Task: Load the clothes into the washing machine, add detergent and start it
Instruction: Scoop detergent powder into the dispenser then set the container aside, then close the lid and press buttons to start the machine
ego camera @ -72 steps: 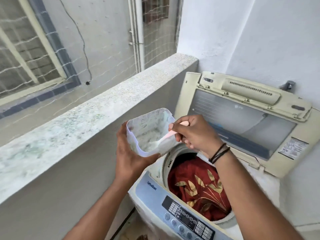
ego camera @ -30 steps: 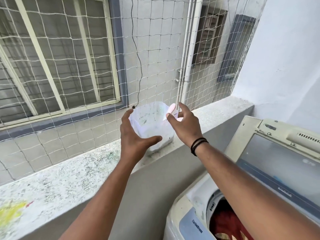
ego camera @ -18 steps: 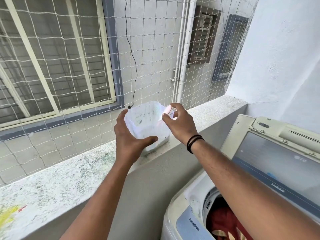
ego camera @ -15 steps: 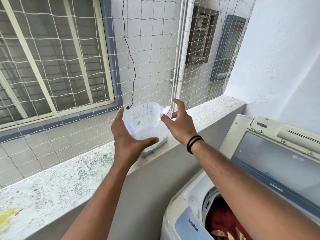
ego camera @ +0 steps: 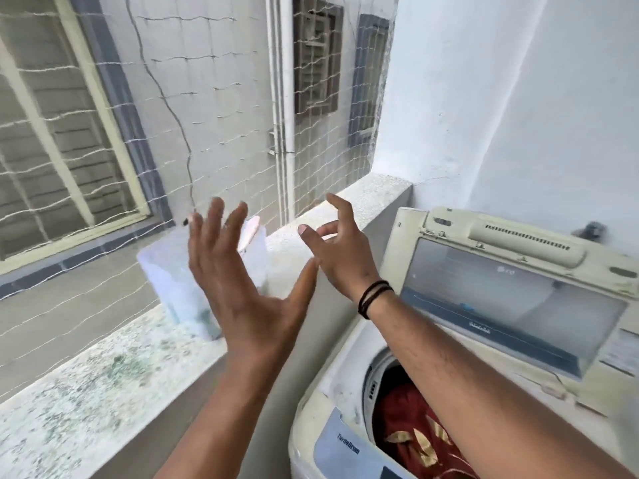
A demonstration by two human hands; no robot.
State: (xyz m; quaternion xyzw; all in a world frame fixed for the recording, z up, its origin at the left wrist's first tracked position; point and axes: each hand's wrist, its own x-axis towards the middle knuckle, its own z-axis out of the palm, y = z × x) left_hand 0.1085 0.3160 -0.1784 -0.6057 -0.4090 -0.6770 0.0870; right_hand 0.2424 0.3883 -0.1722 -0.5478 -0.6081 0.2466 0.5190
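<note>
Standing: a see-through detergent tub (ego camera: 179,285) sits upright on the speckled stone ledge (ego camera: 86,392), close to the ledge's inner edge.
Scoop: a pink scoop (ego camera: 249,233) pokes out of the top of the tub, leaning to the right.
Left hand: the left hand (ego camera: 249,292) is up in front of the tub with its fingers straight and spread wide. It holds nothing. It hides the right part of the tub, and I cannot tell if it touches the tub.
Right hand: the right hand (ego camera: 337,247) is in the air just right of the tub, above the ledge. Its fingers are loose and a little bent, and it holds nothing. Black bands (ego camera: 373,297) go round its wrist.
Hands together: the two hands are near each other but apart. The left thumb points up toward the right palm.
Washing machine: the washing machine (ego camera: 332,392) stands at the lower right, next to the ledge wall. Its lid (ego camera: 511,299) is lifted up and leans back toward the white wall (ego camera: 518,115).
Clothes: a red cloth with gold leaves (ego camera: 415,440) lies inside the drum.
Front panel: a blue strip (ego camera: 345,447) with small writing runs along the front of the machine.
Outside: a net (ego camera: 224,98) hangs past the ledge, with a white pipe (ego camera: 287,98) and windows behind it.
Picture: the hands and the tub look a bit blurry.
</note>
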